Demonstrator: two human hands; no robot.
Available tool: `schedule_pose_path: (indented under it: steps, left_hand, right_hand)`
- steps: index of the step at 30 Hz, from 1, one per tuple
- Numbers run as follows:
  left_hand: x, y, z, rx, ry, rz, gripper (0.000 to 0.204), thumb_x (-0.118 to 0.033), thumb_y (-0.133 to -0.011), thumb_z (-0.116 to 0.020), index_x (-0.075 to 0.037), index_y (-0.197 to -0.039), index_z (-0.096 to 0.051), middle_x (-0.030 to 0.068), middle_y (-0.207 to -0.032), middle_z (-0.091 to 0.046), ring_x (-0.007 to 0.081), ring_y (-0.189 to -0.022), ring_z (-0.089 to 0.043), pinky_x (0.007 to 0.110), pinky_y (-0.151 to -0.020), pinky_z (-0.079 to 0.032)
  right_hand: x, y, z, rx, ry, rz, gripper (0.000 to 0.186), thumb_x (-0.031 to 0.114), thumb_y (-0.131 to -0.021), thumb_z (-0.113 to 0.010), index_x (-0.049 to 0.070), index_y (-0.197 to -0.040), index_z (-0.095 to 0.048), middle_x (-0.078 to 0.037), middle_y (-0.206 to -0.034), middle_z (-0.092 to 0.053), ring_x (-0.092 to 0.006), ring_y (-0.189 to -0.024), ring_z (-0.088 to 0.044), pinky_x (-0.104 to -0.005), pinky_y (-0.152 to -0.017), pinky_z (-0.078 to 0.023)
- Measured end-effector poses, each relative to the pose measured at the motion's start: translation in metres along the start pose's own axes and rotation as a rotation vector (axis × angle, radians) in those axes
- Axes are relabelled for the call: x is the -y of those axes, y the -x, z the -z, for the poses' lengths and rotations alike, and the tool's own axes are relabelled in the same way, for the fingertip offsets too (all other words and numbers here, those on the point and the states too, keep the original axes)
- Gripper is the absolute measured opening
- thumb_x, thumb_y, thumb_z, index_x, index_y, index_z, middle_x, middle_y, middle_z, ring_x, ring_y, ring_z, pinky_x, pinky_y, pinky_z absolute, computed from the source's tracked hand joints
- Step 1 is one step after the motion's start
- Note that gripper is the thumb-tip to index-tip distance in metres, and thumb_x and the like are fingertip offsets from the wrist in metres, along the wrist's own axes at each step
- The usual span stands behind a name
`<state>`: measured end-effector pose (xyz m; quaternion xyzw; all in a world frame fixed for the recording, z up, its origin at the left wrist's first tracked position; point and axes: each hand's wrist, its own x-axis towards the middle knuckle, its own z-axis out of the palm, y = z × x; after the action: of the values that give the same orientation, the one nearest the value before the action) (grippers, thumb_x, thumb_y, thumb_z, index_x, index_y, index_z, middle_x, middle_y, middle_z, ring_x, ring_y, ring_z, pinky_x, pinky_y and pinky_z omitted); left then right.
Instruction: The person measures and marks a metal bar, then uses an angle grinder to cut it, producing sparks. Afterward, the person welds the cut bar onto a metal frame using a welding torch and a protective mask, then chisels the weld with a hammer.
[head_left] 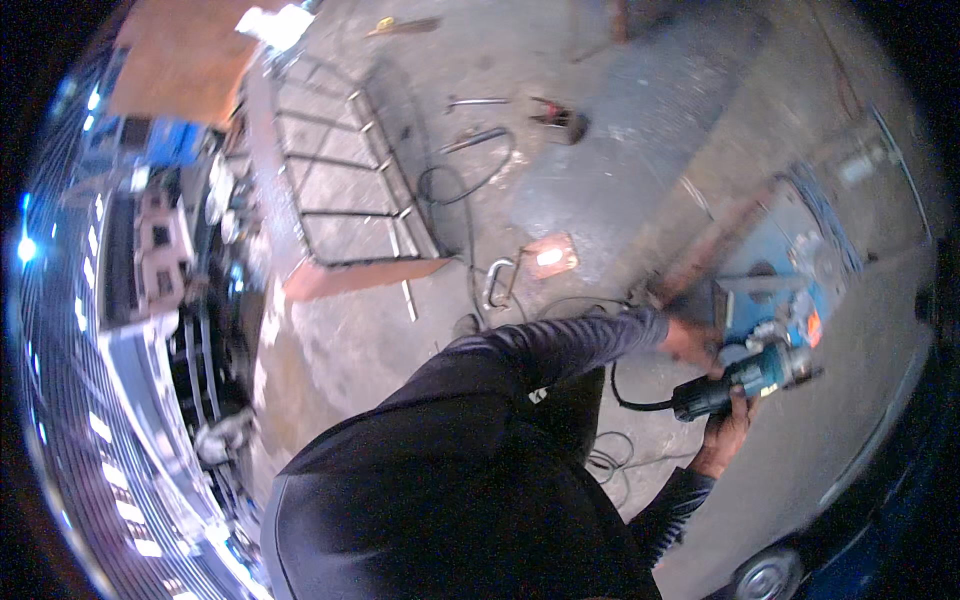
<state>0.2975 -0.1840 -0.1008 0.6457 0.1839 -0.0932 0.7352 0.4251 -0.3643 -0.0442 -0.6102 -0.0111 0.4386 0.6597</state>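
Observation:
My right hand (728, 428) grips the body of a teal and black angle grinder (752, 374) from below. The grinder's head points right, against a blue-painted metal piece (785, 262). My left hand (690, 342) reaches across on a dark sleeve and sits just above the grinder's rear, next to the blue piece. It is blurred, so I cannot tell whether it grips anything. The grinder's black cable (622, 398) loops down toward my dark-clothed body.
A metal bar grille (345, 190) lies on the concrete floor at upper left, with a rusty plate along its edge. Also on the floor are a glowing orange-lit square piece (550, 256), a metal loop (497, 284), cables and small tools. A vehicle wheel (765, 578) shows at bottom right.

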Motion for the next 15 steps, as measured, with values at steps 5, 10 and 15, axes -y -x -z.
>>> schedule_pose_path:
  steps: [5,10,15]
  left_hand:
    - [0.021,0.077,-0.059,-0.168,0.203,-0.209,0.076,-0.032,-0.066,-0.088,-0.007,-0.126,-0.049,0.0099,-0.094,-0.064,0.0217,-0.089,-0.061,0.035,-0.073,-0.051]
    - [-0.050,0.157,-0.051,-0.225,0.510,-0.167,0.039,-0.022,-0.069,-0.084,-0.009,-0.095,-0.058,-0.0026,-0.072,-0.058,0.0079,-0.057,-0.053,0.026,-0.049,-0.044]
    - [-0.065,0.217,-0.051,-0.107,0.825,-0.194,0.021,-0.022,-0.084,-0.073,-0.010,-0.095,-0.060,-0.0033,-0.071,-0.056,0.0085,-0.058,-0.051,0.026,-0.049,-0.041]
  right_hand:
    - [0.005,0.023,-0.061,0.033,0.060,0.041,0.057,0.019,-0.091,-0.067,0.000,-0.140,-0.043,-0.015,-0.131,-0.055,-0.0277,-0.116,-0.056,-0.0402,-0.103,-0.044]
    - [0.008,0.034,-0.077,0.226,0.054,0.017,0.065,0.036,-0.094,-0.063,0.001,-0.143,-0.040,-0.018,-0.134,-0.053,-0.0314,-0.119,-0.055,-0.0455,-0.104,-0.042]
    - [0.010,0.055,-0.118,0.787,-0.382,-0.174,0.081,0.060,-0.087,-0.063,0.007,-0.144,-0.039,-0.016,-0.130,-0.055,-0.0362,-0.122,-0.052,-0.0543,-0.113,-0.032]
